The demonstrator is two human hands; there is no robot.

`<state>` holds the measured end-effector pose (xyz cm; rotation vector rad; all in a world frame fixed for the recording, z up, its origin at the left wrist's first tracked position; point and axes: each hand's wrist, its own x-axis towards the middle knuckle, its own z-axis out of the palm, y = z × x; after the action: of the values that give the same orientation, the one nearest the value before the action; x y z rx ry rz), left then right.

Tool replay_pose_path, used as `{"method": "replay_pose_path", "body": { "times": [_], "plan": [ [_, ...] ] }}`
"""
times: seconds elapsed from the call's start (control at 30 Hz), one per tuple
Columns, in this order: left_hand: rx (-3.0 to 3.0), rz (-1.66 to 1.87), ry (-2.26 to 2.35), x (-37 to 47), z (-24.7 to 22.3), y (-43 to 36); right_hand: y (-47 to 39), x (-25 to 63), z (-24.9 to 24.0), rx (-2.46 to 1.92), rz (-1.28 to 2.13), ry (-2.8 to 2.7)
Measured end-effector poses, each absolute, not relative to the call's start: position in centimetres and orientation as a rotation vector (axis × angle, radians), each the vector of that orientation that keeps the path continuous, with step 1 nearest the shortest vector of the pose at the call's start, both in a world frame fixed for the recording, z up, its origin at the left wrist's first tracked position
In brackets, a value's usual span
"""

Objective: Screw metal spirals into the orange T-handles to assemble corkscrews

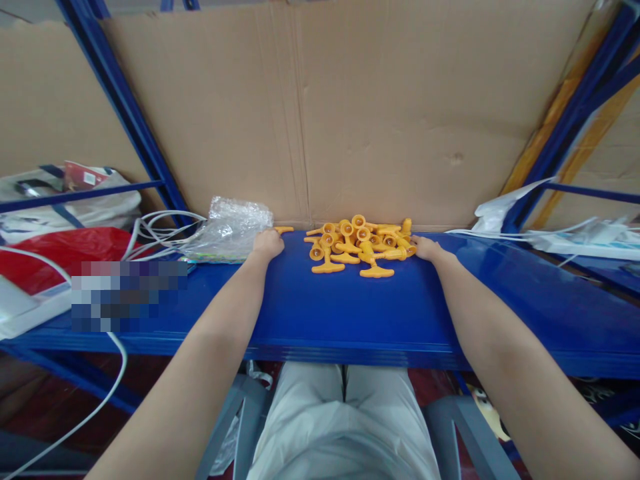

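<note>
Several yellow T-shaped plastic pieces [364, 248] lie in a loose pile at the back of the blue table [345, 313], near the cardboard. To the left of the pile, my left hand [269, 244] is closed beside the clear plastic wrap, and a yellow piece [285, 229] sticks out past its fingers on the right. My right hand [427, 248] reaches the right edge of the pile, its fingers closed against the yellow pieces there; the fingertips are too small to tell exactly what they pinch.
Clear plastic wrap [235, 223] and white cables [160, 227] lie at the back left, near a red bag [85, 250]. Cardboard [375, 113] stands behind the table between blue posts. White packaging [595, 237] sits at the far right.
</note>
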<state>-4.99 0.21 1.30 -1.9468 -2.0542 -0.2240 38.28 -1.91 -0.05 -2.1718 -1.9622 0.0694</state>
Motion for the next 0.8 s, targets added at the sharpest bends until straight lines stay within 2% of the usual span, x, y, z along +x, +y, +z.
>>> {"method": "replay_pose_path", "body": {
  "times": [0.27,0.43,0.63,0.8],
  "plan": [
    [-1.959,-0.208,-2.047,-4.7,1.5,-0.2,-2.7,37.7,1.3,-2.132,-0.015,-1.801],
    [-1.962,-0.261,-2.008,-3.8,2.1,-0.8,-2.6,35.5,3.2,-1.858,-0.136,-1.660],
    [-2.067,-0.476,-1.844,-1.2,3.9,-1.3,-2.7,31.5,4.5,-1.578,-0.115,-1.890],
    [-2.247,-0.702,-1.741,2.1,5.5,-1.0,-3.5,28.8,5.2,-1.533,-0.042,-2.130]
  ]
}}
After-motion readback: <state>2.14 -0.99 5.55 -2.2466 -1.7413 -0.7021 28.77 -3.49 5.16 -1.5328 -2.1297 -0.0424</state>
